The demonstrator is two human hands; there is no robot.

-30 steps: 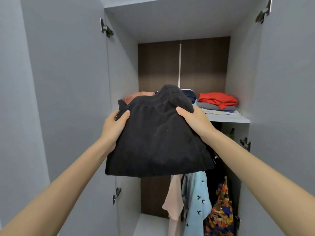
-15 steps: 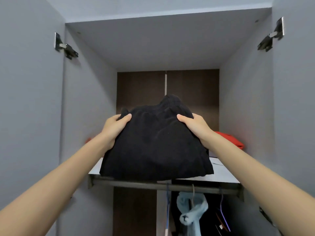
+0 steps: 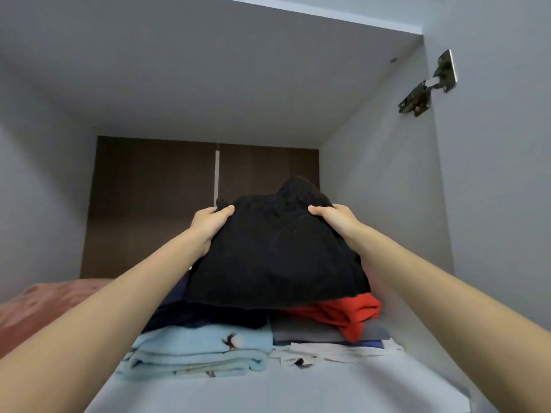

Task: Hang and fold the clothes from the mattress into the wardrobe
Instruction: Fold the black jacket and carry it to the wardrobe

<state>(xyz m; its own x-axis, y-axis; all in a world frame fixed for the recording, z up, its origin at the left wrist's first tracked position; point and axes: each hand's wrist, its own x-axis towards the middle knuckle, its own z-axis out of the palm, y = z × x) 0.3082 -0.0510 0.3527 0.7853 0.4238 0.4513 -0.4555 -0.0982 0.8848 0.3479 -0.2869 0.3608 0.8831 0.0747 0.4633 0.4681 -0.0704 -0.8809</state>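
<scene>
– Black folded garment [image 3: 277, 254], head view, the only one. Where is it?

– Up in the wardrobe's top compartment, over the stacks on the shelf [image 3: 268, 391]. Its lower edge overlaps a navy piece [image 3: 185, 314] and a red piece [image 3: 343, 317]. Resting on them or held just above: cannot tell.

– Hands?

– Left hand [image 3: 210, 225] grips the top left corner, right hand [image 3: 334, 222] the top right. Each thumb lies on top of the cloth. The fingers go underneath and are hidden.

– What changed?

– A second ago the garment was held out in front of the open wardrobe, with hanging clothes visible below. Half a second ago it was at the shelf's front edge, above the rail. Now it is well inside, and the rail and hanging clothes have dropped out of frame. Same two-handed grip throughout.

– Meaning for the task?

– My reading: this piece is at the putting-down stage. Lowering and letting go are what remain for it.

– Else on the shelf?

– Light blue folded piece [image 3: 202, 350] at the front, under the navy. Grey fold [image 3: 304, 330] and white fold [image 3: 337, 351] under the red. Pink fabric [image 3: 44, 302] far left, cut off by the frame.

– Unclear?

– Garment type: the bunched top edge hints at a waistband, but that is not certain. The mattress is out of view, so what is left to put away is unknown.
</scene>
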